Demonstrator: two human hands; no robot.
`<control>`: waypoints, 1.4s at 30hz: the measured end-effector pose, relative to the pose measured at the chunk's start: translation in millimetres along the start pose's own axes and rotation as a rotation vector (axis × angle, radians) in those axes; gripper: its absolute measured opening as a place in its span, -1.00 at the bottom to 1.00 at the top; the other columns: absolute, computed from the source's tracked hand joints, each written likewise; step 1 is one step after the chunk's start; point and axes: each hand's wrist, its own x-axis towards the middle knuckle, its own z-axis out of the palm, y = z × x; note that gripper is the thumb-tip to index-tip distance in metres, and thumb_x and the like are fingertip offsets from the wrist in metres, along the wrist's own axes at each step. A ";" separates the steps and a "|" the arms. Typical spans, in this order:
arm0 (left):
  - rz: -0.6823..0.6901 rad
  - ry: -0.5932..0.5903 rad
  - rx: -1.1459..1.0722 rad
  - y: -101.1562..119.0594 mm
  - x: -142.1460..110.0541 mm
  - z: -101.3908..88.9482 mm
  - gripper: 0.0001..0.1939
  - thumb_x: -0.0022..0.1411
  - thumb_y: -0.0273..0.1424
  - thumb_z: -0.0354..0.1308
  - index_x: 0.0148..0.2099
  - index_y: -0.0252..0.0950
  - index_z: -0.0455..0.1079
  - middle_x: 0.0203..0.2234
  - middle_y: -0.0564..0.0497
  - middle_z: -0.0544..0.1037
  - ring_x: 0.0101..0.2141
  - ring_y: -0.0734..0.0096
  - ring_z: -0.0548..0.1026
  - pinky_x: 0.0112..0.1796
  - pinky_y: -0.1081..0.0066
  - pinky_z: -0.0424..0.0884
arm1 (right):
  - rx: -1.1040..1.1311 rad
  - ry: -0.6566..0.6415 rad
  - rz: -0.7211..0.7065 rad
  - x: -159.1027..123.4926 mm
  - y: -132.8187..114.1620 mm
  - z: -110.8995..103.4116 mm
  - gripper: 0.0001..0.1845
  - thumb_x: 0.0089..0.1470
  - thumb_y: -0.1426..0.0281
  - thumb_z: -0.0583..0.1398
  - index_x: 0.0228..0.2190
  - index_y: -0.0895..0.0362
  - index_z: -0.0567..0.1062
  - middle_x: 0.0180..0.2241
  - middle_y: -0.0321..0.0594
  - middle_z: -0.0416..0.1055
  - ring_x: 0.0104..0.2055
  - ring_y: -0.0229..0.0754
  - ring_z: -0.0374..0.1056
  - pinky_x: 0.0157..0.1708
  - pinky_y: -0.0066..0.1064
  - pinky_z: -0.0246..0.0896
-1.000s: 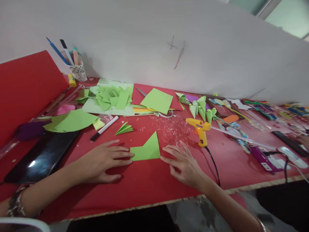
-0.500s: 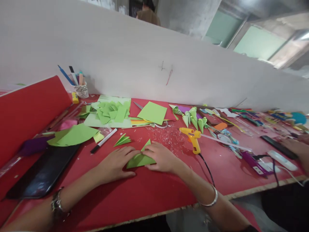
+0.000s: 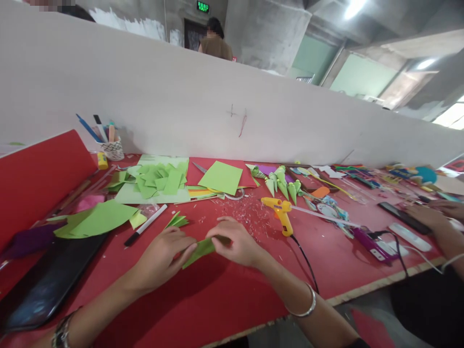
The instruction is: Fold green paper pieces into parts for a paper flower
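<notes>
Between my two hands is a folded piece of green paper (image 3: 200, 251), just above the red tabletop (image 3: 217, 299). My left hand (image 3: 165, 256) pinches its left end with thumb and forefinger. At the right end, my right hand (image 3: 235, 241) grips it between thumb and fingers, which cover part of it. A small pleated green paper piece (image 3: 177, 220) lies just beyond my left hand. To the left of that rests a white marker with a black cap (image 3: 145, 225). A yellow glue gun (image 3: 281, 212) lies to the right of my right hand.
Cut green strips (image 3: 159, 179) and a green square sheet (image 3: 222, 177) lie at the back. Rolled green paper cones (image 3: 279, 181) are right of them. A dark phone (image 3: 54, 275) lies at left, a purple power strip (image 3: 373, 244) at right. Another person's hand (image 3: 424, 215) is far right.
My left hand has gone from lying flat on the paper to pinching it. The paper looks narrower and is lifted at an angle. The view has tilted upward.
</notes>
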 end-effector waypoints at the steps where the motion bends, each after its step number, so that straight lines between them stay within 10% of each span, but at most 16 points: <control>1: -0.005 0.011 0.018 0.6 0.2 1.2 -0.65 0.26 -0.42 -0.17 -0.53 -0.29 0.27 -0.67 0.12 0.37 -0.58 0.50 0.31 -0.38 0.42 0.23 | -0.075 0.008 0.007 -0.1 -3.1 -0.7 -0.84 0.04 0.47 0.00 -0.40 0.08 0.37 -0.49 -0.38 0.40 -0.45 -0.35 0.25 0.00 -0.31 -0.02; 8: 0.022 0.094 0.090 -0.1 -2.6 9.7 -0.66 0.25 -0.42 -0.16 -0.52 -0.28 0.31 -0.72 0.13 0.37 -0.68 0.55 0.30 -0.44 0.46 0.25 | -0.387 0.030 -0.049 2.9 -20.0 2.2 -0.84 0.04 0.42 0.01 -0.50 0.09 0.36 -0.55 -0.33 0.32 -0.42 -0.28 0.18 -0.01 -0.23 -0.11; 13: -0.027 0.143 0.041 1.9 -2.7 11.6 -0.62 0.26 -0.39 -0.18 -0.57 -0.30 0.27 -0.72 0.10 0.34 -0.63 0.52 0.31 -0.54 0.53 0.21 | -0.283 0.083 -0.036 4.2 -16.6 12.0 -0.85 -0.02 0.46 0.02 -0.54 0.12 0.36 -0.62 -0.35 0.29 -0.54 -0.32 0.14 -0.40 -0.47 0.02; 32: -0.358 -0.207 -0.281 -27.4 -4.0 -6.7 -0.63 0.17 -0.24 -0.11 -0.50 -0.33 0.37 -0.64 0.09 0.38 -0.58 0.49 0.28 -0.56 0.57 0.13 | 0.116 0.181 0.394 1.3 17.2 9.3 -0.88 -0.04 0.51 0.00 -0.55 0.15 0.28 -0.61 -0.38 0.20 -0.57 -0.37 0.09 -0.54 -0.56 -0.06; 42: -0.226 -0.187 -0.185 -22.5 -2.4 3.3 -0.73 0.19 -0.35 -0.11 -0.33 -0.28 0.41 -0.49 0.05 0.49 -0.46 0.42 0.39 -0.40 0.50 0.25 | 0.378 -0.220 0.228 0.9 6.5 19.5 -0.82 0.05 0.37 0.06 -0.43 0.18 0.42 -0.50 -0.32 0.35 -0.47 -0.36 0.21 -0.46 -0.58 0.02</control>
